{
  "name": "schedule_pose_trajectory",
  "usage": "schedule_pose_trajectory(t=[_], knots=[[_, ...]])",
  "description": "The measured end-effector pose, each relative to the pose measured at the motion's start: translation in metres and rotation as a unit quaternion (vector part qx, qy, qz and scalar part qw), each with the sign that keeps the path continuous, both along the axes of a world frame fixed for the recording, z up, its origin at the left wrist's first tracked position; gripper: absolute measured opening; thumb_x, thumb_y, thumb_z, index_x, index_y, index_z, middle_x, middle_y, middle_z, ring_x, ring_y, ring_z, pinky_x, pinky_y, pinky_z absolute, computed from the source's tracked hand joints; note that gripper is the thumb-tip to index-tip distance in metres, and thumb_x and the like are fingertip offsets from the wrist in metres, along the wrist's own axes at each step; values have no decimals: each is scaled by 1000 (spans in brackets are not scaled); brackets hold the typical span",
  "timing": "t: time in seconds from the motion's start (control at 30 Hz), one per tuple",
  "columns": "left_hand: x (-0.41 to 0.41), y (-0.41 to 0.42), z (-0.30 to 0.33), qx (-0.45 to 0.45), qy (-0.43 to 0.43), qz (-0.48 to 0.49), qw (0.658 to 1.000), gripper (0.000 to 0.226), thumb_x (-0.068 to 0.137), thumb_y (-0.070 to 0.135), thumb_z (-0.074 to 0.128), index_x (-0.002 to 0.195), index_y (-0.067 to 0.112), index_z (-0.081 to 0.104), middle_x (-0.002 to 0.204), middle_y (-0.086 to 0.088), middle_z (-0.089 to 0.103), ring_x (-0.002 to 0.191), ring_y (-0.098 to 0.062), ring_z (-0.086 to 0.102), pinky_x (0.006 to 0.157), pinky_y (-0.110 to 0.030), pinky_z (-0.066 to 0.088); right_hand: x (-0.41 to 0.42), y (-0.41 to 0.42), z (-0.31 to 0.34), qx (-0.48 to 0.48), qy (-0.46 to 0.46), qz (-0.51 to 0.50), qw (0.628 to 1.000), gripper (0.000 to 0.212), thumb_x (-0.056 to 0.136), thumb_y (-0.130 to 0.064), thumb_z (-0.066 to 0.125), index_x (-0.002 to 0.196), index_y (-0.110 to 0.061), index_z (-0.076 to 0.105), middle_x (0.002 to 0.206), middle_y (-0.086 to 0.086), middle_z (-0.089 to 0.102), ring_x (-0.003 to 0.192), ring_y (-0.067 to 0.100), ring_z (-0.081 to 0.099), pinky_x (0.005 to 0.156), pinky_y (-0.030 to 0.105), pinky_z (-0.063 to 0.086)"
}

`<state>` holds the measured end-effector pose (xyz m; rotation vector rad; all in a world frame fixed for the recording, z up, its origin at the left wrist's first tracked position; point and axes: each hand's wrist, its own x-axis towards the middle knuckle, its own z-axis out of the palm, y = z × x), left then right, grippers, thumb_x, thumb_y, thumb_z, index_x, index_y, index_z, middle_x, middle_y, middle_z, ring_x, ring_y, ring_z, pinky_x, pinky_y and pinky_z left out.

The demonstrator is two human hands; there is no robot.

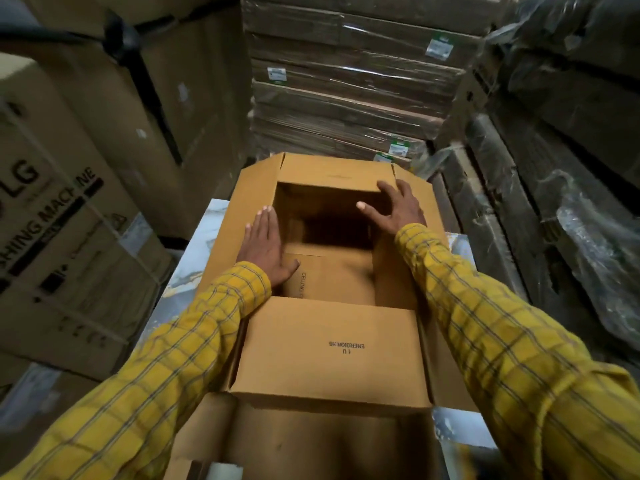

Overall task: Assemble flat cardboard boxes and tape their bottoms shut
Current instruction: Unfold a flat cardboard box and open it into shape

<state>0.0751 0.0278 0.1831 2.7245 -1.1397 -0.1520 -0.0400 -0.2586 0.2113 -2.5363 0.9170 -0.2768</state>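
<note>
A brown cardboard box (332, 344) stands opened up on a marble-patterned table (194, 258), its open end facing up toward me. The near flap with printed text is folded in; the far flap (332, 174) leans inward. My left hand (265, 247) lies flat with straight fingers on the left side flap. My right hand (394, 206) spreads its fingers over the right side flap near the far corner, pressing it. The dark inside of the box shows between my hands. No tape is visible.
A large LG washing machine carton (59, 237) stands at the left. Bundles of flat cardboard (346, 91) are stacked high behind the table. Plastic-wrapped stacks (571, 188) fill the right side. Another brown carton (311, 445) sits close below me.
</note>
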Motion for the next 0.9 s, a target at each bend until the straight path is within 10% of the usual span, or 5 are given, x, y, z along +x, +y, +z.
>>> schedule_pose_trajectory(t=[0.43,0.67,0.77,0.9], knots=[[11,8,13,47,11,-8,999,80,100,62,26,159,19,-7,167,-1,-14,153,-31,-12,119,-61,-5,4,-1,3,-75,244,42,966,104,78,-86,48,160,-40,1,168,-3,-14,154,37,-4,117,64,23],[46,52,20,-14,122,190,974,99,89,78,36,160,22,-5,165,-14,-16,151,-37,-15,117,-62,-6,-3,5,5,-41,263,35,963,107,79,-83,52,159,-41,-6,167,-9,-20,154,37,-8,116,69,19],[60,72,34,-113,231,270,928,102,82,56,73,154,3,23,159,-24,24,144,-39,30,110,-41,33,-2,9,5,-28,299,38,953,112,75,-84,57,158,-42,-6,167,-10,-18,153,38,-13,114,72,19],[84,96,59,-222,276,243,903,47,83,11,79,122,-7,61,109,-12,68,86,-19,61,73,-26,46,3,11,8,-19,328,29,944,119,71,-83,62,158,-42,-7,167,-10,-18,152,40,-16,113,73,20]])
